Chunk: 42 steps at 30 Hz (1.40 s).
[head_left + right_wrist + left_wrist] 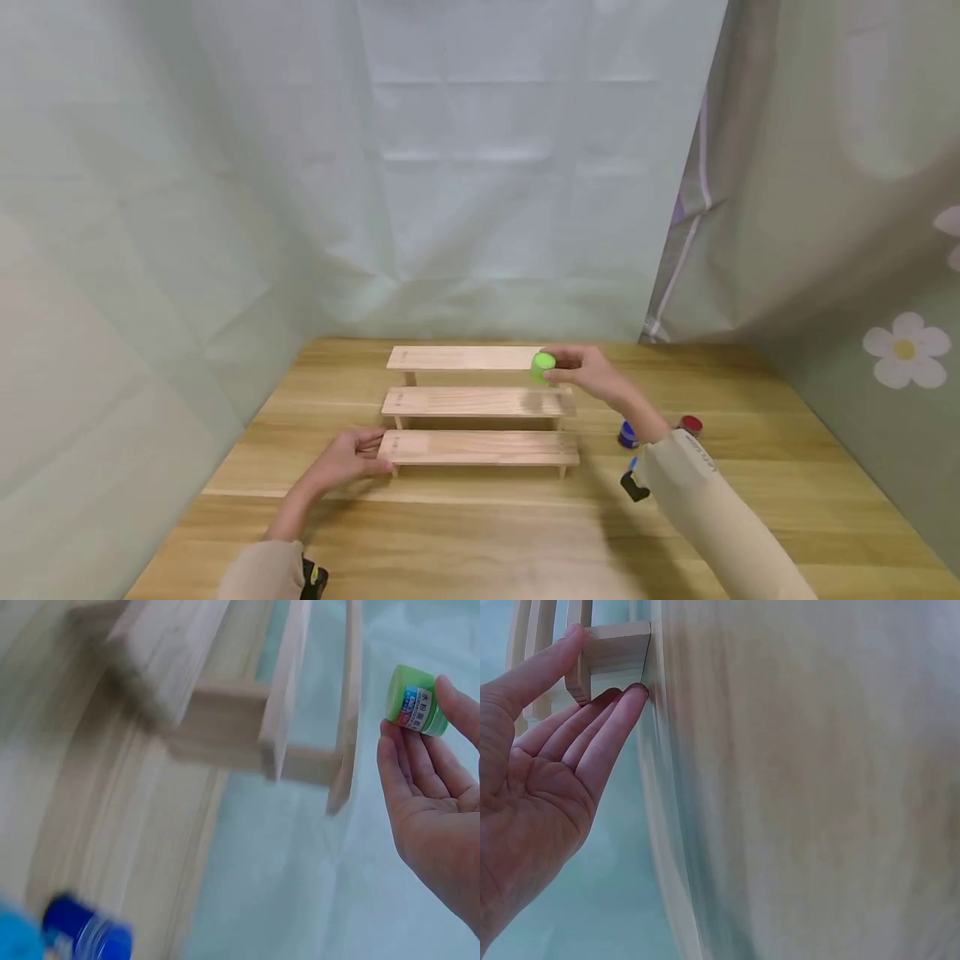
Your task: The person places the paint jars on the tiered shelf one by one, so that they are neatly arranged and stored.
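A wooden three-step stand [480, 446] stands on the table. My left hand [349, 461] holds the left end of its lowest step, thumb at the front corner and fingers at the back. In the left wrist view the thumb touches the board [578, 664] near its leg. My right hand [592, 372] pinches a small green paint jar [542, 367] between thumb and fingers, in the air by the right end of the top step. A printed label shows on this green jar [417, 705] in the right wrist view.
On the wooden table [510, 542], right of the stand, are a blue jar [627, 435] and a red-lidded jar [691, 426], partly behind the right forearm. A light-blue thing [16, 937] is cut off in the right wrist view. Pale curtains [480, 208] enclose the table.
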### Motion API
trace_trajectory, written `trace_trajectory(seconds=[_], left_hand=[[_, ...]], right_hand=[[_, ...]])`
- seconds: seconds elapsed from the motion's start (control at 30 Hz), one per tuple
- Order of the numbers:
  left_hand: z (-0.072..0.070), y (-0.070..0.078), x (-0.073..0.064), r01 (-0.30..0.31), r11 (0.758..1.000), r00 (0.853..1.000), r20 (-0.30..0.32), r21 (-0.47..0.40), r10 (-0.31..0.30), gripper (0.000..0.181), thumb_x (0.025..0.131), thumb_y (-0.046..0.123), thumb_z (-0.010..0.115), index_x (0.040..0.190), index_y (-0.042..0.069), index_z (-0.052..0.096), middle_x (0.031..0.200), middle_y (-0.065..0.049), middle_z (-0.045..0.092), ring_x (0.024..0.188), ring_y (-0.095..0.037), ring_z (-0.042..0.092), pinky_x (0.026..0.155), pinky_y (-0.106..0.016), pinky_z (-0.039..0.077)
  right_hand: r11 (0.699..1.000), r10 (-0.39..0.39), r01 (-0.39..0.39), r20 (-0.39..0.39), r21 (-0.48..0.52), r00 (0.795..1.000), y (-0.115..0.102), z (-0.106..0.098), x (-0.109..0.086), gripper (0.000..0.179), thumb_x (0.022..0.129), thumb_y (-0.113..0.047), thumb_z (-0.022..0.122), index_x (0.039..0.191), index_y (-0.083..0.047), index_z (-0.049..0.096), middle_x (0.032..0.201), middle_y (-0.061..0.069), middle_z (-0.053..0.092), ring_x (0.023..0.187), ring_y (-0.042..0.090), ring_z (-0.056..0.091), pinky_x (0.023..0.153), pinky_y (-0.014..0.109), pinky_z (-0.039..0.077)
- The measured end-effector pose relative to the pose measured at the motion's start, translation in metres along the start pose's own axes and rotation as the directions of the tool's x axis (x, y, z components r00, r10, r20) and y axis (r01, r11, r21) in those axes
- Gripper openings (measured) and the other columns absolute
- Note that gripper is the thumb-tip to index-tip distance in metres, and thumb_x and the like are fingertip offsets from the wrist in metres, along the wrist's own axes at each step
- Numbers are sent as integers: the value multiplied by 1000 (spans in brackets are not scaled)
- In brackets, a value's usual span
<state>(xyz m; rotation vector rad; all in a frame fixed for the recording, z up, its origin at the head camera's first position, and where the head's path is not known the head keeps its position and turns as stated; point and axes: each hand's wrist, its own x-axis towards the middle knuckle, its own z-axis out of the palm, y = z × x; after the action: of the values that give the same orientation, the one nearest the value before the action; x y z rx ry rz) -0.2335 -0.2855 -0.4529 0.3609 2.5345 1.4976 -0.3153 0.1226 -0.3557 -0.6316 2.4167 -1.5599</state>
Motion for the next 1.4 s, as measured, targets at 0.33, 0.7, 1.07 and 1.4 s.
trace_trajectory(seconds=[0.33,0.7,1.07,1.4], left_hand=[[9,2,-1,-33,999,998,47,-42,35,75,86,9,74,137,-26,32,137,-43,43,122,-51,54,90,-34,59],[14,6,-3,22,998,999,34,-52,-21,76,85,13,76,139,-22,34,136,-41,47,120,-49,57,81,-32,61],[9,8,-10,75,994,997,28,-77,-74,75,85,9,75,139,-22,33,131,-40,52,116,-46,61,77,-33,62],[11,5,-10,47,995,998,37,-86,-44,77,85,10,75,138,-24,31,137,-42,44,118,-50,58,80,-33,62]], right_hand=[[999,0,1,-23,40,1000,-16,33,36,45,91,-15,69,133,-5,59,126,17,66,112,23,65,102,44,52],[999,-13,14,-9,35,1000,-29,69,63,42,91,-16,69,131,-8,61,125,14,67,113,23,64,93,36,56],[999,-11,11,-3,40,1000,-45,104,84,41,90,-13,70,130,-6,62,123,14,68,110,24,64,91,34,57],[1000,-7,7,-9,28,1000,-49,121,95,41,90,-11,70,130,-5,62,122,15,68,110,25,64,88,30,57]])
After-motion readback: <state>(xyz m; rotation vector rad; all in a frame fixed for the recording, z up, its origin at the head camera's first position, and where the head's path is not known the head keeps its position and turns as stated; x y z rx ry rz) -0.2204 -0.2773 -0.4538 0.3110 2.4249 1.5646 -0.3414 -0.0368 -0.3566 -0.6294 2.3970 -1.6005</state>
